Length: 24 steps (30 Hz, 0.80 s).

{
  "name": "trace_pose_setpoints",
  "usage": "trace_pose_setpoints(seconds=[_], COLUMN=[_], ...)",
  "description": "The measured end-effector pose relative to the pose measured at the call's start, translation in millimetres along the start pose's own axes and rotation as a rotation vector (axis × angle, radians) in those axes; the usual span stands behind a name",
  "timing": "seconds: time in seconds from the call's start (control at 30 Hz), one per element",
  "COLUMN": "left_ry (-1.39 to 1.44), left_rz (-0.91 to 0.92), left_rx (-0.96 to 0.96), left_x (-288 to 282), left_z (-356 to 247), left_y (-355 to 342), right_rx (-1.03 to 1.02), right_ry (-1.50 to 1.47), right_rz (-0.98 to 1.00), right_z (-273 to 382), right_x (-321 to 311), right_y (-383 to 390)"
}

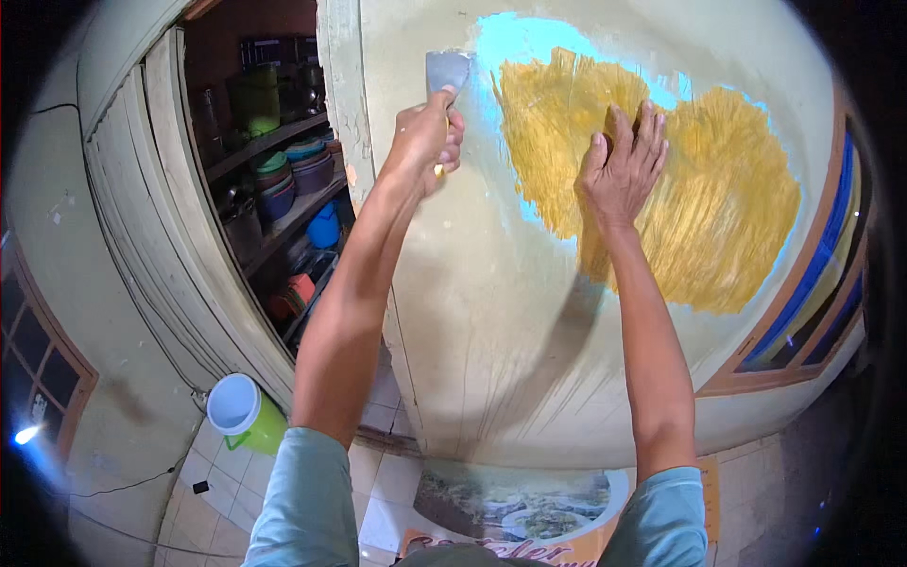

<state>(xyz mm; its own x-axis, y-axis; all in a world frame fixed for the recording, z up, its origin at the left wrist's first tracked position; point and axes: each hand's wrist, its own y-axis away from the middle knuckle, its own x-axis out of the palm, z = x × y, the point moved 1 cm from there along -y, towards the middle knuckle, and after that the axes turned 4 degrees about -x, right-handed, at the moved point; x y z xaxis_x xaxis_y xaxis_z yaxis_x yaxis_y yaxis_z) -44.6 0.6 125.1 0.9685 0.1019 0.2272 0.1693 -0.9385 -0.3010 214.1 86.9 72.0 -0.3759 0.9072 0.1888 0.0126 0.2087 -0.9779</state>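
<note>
My left hand is closed around the handle of a putty knife. Its grey blade points up against the pale wall, beside the left edge of a bright blue area. My right hand lies with its fingers stretched out on a streaky gold-brown patch, holding nothing. Blue borders much of that patch, showing most broadly at the upper left. Most of the knife's handle is hidden inside my left fist.
Left of the wall, a doorway opens onto shelves with stacked bowls and pots. A green bucket stands on the tiled floor at lower left. A wood-framed window sits at right. A printed banner lies below me.
</note>
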Motion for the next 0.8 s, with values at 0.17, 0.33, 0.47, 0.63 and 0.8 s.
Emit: trace_pose_setpoints(seconds=[0.17,0.33,0.47,0.63,0.8], left_ry=[-0.031,-0.065,-0.021,-0.040,0.012], left_rz=[0.001,-0.013,-0.008,-0.019,0.026], left_rx=[-0.073,-0.012,0.001,-0.065,0.075], left_x=[-3.7,-0.2,4.4,4.5,11.2], left_z=[41.6,4.1,14.0,31.3,-30.1], left_y=[13.5,-7.5,-1.4,4.4,-20.8], right_rx=[-0.030,-0.016,-0.074,-0.171,-0.156], right_ry=[0.010,-0.001,-0.042,-0.129,-0.209], right_rz=[-0.012,-0.015,0.040,0.141,0.130], right_z=[-12.5,-4.6,7.6,25.1,35.7], right_x=[0.7,4.1,3.2,4.2,5.3], right_y=[2.9,-0.1,-3.7,-1.2,-4.5])
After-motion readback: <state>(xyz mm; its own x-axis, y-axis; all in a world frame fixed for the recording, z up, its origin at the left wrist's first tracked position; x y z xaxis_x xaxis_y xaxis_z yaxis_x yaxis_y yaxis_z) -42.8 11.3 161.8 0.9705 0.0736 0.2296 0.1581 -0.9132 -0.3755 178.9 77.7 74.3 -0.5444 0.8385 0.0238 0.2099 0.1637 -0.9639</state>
